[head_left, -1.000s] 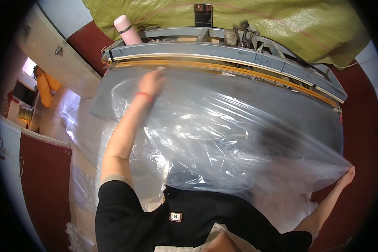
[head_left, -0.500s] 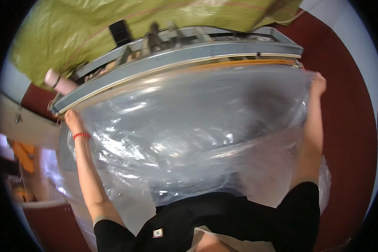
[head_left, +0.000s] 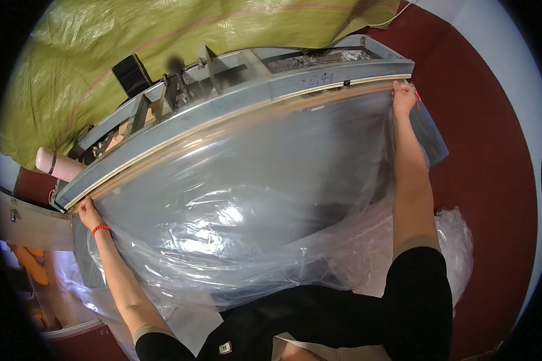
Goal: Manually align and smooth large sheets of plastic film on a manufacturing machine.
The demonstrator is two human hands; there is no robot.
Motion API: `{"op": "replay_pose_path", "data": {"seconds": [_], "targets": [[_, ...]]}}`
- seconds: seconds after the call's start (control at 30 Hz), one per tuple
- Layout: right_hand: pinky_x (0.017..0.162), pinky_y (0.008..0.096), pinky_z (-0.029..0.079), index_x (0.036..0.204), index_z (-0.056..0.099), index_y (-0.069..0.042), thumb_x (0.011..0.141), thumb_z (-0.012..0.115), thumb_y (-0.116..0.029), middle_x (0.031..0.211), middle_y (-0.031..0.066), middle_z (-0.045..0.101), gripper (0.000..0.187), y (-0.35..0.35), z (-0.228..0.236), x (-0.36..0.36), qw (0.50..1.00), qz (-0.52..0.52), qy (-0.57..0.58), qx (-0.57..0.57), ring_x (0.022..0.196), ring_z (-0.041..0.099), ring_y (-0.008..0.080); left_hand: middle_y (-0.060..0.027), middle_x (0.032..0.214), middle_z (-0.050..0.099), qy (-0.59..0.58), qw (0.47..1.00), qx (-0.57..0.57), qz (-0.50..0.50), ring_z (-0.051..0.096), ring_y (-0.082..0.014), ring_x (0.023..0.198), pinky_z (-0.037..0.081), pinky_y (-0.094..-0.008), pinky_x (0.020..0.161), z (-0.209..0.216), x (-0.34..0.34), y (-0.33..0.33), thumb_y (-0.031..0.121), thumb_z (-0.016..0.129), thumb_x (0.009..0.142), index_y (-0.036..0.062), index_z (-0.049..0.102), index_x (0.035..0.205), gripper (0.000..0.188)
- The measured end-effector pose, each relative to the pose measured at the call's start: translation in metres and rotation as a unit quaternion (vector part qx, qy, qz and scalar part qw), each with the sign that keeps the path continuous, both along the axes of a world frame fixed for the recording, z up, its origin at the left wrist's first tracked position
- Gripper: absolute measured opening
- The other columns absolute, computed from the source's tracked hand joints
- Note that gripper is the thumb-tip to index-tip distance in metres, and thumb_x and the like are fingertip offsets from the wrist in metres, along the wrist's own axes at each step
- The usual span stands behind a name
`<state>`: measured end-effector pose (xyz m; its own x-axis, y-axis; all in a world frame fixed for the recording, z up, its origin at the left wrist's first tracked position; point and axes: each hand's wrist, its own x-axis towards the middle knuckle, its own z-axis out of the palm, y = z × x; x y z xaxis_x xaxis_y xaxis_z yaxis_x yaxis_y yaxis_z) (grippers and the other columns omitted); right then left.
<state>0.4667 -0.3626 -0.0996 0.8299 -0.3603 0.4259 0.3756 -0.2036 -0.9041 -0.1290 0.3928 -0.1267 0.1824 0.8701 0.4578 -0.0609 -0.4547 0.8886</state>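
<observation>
A wide sheet of clear plastic film (head_left: 265,174) is stretched between my hands and hangs in folds toward my body. My left hand (head_left: 89,215), with a red bead bracelet at the wrist, pinches its left corner by the near end of a long grey metal frame (head_left: 241,84). At the frame's far right end, my right hand (head_left: 404,97) closes on the other corner. The film's upper edge lies along a pale strip (head_left: 162,157) on the front of the frame. Both sets of fingertips touch or nearly touch this strip.
A pink bottle (head_left: 59,165) lies by the frame's left end, and a black phone-like slab (head_left: 131,75) leans at its back. Behind hangs a yellow-green woven sheet (head_left: 223,24). Crumpled film (head_left: 454,246) bulges at the right over dark red floor (head_left: 482,162).
My right hand has moved left and up to the strip on the frame. My left hand sits lower in view, as the whole scene has turned and shifted left. The film is drawn closer to the frame.
</observation>
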Motion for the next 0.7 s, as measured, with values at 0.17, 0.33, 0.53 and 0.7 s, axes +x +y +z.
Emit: {"op": "replay_pose_path", "data": {"seconds": [0.17, 0.33, 0.53, 0.7], "targets": [[0.039, 0.027, 0.042, 0.082, 0.046, -0.004, 0.079, 0.052, -0.011, 0.069, 0.009, 0.055, 0.009, -0.02, 0.018, -0.007, 0.998, -0.027, 0.028, 0.052, 0.047, 0.051, 0.0156, -0.0008, 0.072, 0.053, -0.045, 0.991, -0.111, 0.053, 0.047, -0.0089, 0.062, 0.037, -0.0215, 0.051, 0.036, 0.036, -0.057, 0.021, 0.056, 0.08, 0.004, 0.055, 0.078, 0.017], [0.051, 0.0303, 0.048, 0.091, 0.048, 0.0, 0.083, 0.043, -0.013, 0.082, 0.0112, 0.056, 0.015, -0.004, 0.03, -0.016, 0.995, -0.038, 0.06, 0.071, 0.06, 0.056, 0.0214, -0.0055, 0.076, 0.052, -0.05, 0.987, -0.153, 0.029, 0.052, -0.0138, 0.065, 0.047, -0.0279, 0.058, 0.054, 0.028, -0.069, 0.017, 0.054, 0.078, 0.0007, 0.05, 0.083, 0.017], [0.081, 0.0353, 0.04, 0.093, 0.054, 0.001, 0.08, 0.05, -0.012, 0.091, 0.0137, 0.057, 0.018, 0.068, 0.062, -0.061, 0.961, -0.159, -0.152, -0.169, 0.088, 0.053, 0.0254, -0.0017, 0.071, 0.05, -0.001, 0.995, -0.093, -0.025, 0.05, -0.0113, 0.062, 0.045, -0.0249, 0.054, 0.046, 0.001, -0.066, 0.014, 0.052, 0.081, 0.0054, 0.048, 0.084, 0.01], [0.081, 0.0347, 0.039, 0.09, 0.055, -0.003, 0.073, 0.062, -0.011, 0.092, 0.01, 0.055, 0.019, 0.221, 0.123, -0.213, 0.897, 0.19, -0.318, -0.242, 0.091, 0.051, 0.0254, 0.0018, 0.071, 0.047, 0.0, 0.99, -0.028, -0.135, 0.045, -0.0065, 0.062, 0.043, -0.0227, 0.056, 0.113, -0.024, -0.164, 0.005, 0.048, 0.083, 0.0092, 0.048, 0.084, 0.004]]}}
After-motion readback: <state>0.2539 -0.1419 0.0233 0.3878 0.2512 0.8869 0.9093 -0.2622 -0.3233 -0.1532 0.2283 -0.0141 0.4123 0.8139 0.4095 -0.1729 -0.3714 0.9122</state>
